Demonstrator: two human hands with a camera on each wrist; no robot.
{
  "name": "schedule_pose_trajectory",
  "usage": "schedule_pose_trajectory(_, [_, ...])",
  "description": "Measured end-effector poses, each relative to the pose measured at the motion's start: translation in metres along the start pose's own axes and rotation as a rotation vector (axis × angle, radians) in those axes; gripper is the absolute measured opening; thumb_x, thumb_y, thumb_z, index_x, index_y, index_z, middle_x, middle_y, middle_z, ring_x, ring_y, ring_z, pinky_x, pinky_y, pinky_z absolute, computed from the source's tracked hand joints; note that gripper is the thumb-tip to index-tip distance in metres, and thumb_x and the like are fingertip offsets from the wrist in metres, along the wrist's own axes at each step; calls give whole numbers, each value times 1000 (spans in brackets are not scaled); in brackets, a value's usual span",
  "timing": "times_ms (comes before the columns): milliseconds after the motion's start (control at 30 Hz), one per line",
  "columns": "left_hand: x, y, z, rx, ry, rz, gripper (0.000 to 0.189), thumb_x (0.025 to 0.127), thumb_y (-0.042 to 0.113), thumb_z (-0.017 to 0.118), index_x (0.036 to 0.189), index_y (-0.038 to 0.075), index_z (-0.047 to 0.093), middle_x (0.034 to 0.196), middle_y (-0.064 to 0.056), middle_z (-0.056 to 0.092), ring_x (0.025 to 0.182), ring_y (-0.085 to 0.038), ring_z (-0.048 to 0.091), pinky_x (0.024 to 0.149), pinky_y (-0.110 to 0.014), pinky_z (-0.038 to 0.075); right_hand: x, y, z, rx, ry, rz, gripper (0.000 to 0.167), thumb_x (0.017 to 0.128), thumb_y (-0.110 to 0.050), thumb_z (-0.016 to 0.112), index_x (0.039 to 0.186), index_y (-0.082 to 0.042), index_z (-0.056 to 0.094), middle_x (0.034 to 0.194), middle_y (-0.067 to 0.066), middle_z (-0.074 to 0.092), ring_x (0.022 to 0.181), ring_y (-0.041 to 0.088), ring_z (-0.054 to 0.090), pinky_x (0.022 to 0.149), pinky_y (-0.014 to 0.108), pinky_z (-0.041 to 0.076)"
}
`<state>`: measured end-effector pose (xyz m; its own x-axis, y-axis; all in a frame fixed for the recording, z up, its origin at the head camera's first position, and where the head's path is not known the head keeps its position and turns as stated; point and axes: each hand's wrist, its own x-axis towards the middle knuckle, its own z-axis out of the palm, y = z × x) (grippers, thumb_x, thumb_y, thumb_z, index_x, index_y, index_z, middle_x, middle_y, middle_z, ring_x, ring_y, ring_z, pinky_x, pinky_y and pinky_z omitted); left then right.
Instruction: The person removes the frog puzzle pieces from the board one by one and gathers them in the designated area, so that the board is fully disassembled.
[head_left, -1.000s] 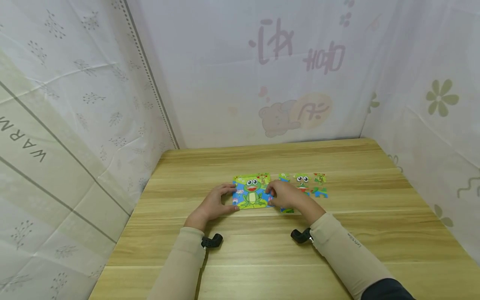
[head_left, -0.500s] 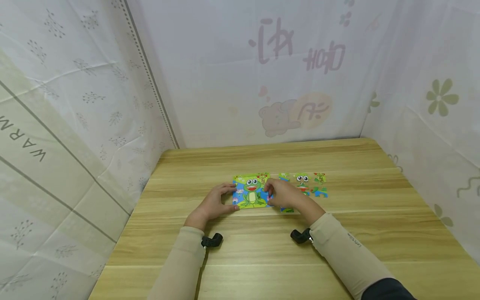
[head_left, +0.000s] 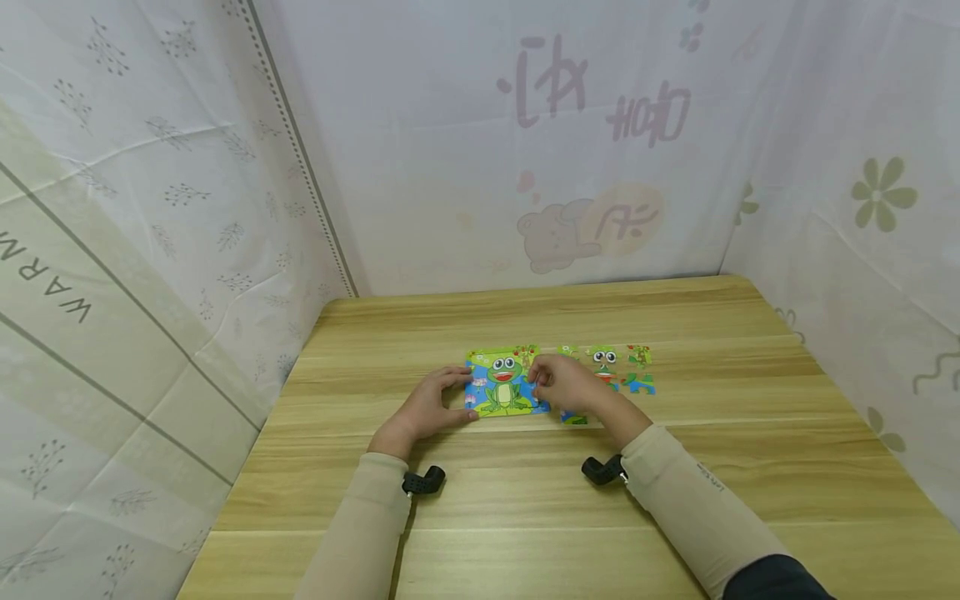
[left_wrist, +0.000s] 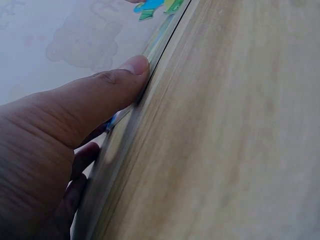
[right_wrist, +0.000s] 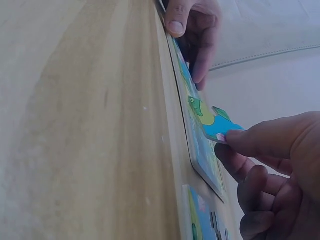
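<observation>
A frog picture puzzle board (head_left: 480,355) lies on the wooden table. My left hand (head_left: 427,406) holds its left side, thumb at the near left corner and the other fingers along the left edge. My right hand (head_left: 566,387) is over the board's right edge. In the right wrist view its thumb and index finger pinch a puzzle piece (right_wrist: 223,126) in blue, green and yellow, tilted over the board; the other fingers are curled below. The left wrist view shows the left thumb (left_wrist: 117,82) resting on the board's near edge.
Several loose puzzle pieces lie right of the board: a frog-eyes piece (head_left: 604,357), a tree piece (head_left: 639,356), a blue and green piece (head_left: 641,384) and one near my right wrist (head_left: 574,418). Patterned white cloth (head_left: 450,150) stands behind the table (head_left: 510,492).
The right thumb and fingertips have shifted slightly upward along the board's right edge, uncovering more of its near right corner. The left hand and the board stay in place.
</observation>
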<state>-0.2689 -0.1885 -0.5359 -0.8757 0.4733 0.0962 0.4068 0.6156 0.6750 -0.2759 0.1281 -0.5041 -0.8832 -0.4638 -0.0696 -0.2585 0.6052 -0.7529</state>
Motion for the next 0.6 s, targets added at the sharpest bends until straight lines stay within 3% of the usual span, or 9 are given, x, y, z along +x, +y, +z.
schedule_pose_trajectory(333, [0, 0, 0, -4, -2, -5, 71, 85, 35, 91, 145, 9, 62, 158, -1, 49, 150, -29, 38, 124, -50, 29, -6, 4, -10, -14, 28, 1, 10, 99, -13, 74, 107, -16, 69, 97, -2, 67, 89, 17, 63, 79, 37, 55])
schedule_pose_trajectory(600, [1, -1, 0, 7, 0, 2, 71, 85, 35, 91, 145, 9, 63, 158, -2, 49, 150, -30, 38, 124, -51, 29, -16, 15, -22, 35, 28, -4, 8, 99, -10, 72, 106, -8, 69, 95, 2, 67, 85, 20, 62, 74, 38, 54])
